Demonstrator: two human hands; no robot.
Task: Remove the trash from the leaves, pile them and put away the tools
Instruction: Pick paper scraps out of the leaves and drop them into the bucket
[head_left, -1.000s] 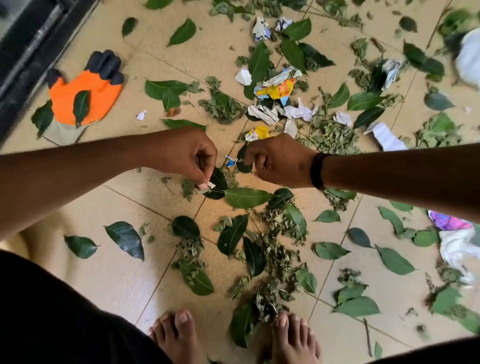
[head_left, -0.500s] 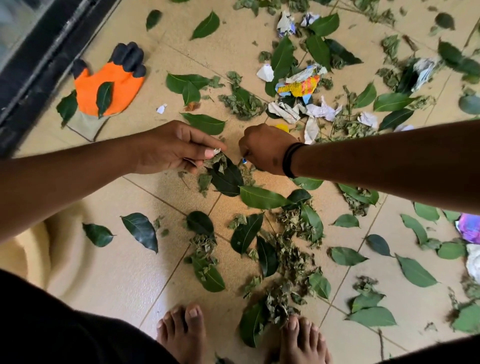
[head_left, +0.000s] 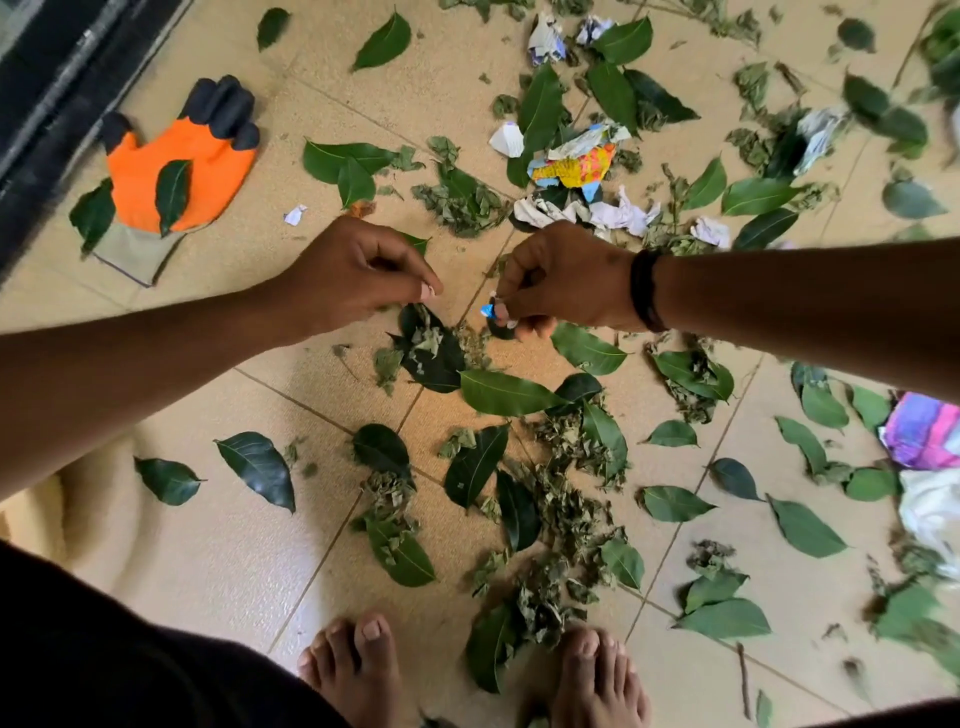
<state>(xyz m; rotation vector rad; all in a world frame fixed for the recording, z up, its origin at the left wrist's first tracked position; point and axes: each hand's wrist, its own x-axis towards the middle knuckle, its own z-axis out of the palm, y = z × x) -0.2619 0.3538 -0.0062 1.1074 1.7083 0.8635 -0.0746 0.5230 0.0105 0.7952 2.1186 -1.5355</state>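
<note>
Glossy oval leaves (head_left: 506, 393) on tile, right hand (head_left: 563, 278) fingers pinching blue scrap (head_left: 488, 310), left hand (head_left: 358, 270) fingers curled, empty.

My two hands meet over the middle of the floor (head_left: 218, 545), left hand (head_left: 358, 275) beside right hand (head_left: 561, 280). Leaves (head_left: 506, 392) lie scattered beneath and before them, down to my feet (head_left: 358, 670) at the near edge. Beyond my right hand sits crumpled paper trash (head_left: 574, 169). A glove (head_left: 182, 161) lies far left with a leaf on it.
</note>
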